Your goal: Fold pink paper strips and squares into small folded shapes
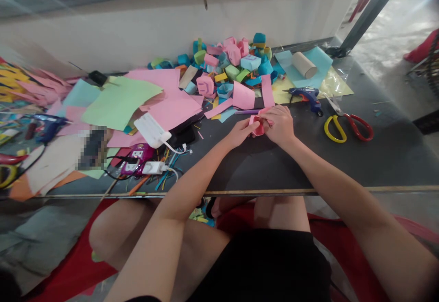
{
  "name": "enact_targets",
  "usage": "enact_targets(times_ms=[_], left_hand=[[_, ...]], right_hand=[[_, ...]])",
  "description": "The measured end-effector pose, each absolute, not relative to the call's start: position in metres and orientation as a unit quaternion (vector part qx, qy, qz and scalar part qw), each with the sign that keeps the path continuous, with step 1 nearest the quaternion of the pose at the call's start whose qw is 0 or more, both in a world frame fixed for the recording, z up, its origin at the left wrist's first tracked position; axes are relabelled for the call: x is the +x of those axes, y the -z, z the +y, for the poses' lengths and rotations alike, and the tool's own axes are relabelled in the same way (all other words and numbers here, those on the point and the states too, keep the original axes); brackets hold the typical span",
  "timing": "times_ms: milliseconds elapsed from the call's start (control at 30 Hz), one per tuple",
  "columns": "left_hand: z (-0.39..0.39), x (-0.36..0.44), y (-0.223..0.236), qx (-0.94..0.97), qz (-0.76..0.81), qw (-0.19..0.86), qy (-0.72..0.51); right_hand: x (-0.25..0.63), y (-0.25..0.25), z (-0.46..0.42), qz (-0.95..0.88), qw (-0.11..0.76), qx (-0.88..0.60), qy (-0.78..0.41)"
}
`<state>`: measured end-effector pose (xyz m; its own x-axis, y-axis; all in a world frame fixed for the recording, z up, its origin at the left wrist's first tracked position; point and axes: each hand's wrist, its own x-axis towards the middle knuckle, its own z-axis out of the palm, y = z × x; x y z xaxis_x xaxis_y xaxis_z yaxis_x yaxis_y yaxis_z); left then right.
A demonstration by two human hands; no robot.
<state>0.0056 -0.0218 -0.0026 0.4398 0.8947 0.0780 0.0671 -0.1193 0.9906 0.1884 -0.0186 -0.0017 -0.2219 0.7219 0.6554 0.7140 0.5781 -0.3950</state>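
A small pink folded paper piece [258, 129], bent into a hollow box-like shape, is held between both hands above the dark tabletop. My left hand [242, 132] pinches it from the left side. On the right, my right hand [279, 123] is closed over its upper edge, with the fingertips partly hidden. Just beyond the hands lie a curled pink paper sheet [244, 95] and a pink paper strip [267, 90]. A heap of small folded paper pieces [233, 71] in pink, blue, green and yellow rises against the wall.
Scissors [338, 119] with yellow and red handles and a blue glue gun [307, 97] lie to the right. A cardboard tube [304, 65] rests on blue paper. Leftward are a green sheet [120, 103], a purple power strip [139, 158], cables and another glue gun [50, 126].
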Motion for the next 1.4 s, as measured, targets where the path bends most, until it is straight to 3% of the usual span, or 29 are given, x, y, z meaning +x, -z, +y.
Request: enact_targets(times_ms=[767,967,1167,1400], left_hand=[[-0.018,0.006,0.011,0.650,0.357,0.555,-0.376],[-0.007,0.000,0.019,0.627,0.354,0.571,-0.395],[-0.005,0.000,0.011,0.517,0.338,0.650,-0.443],[0.010,-0.013,-0.004,0.268,0.351,0.655,-0.613]], right_hand=[[0.188,0.004,-0.017,-0.775,0.446,-0.448,0.013],[0.187,0.007,-0.014,-0.748,0.486,-0.451,0.007],[0.186,-0.001,-0.021,-0.753,0.493,-0.436,-0.008],[0.205,0.009,-0.009,-0.665,0.532,-0.520,0.058]])
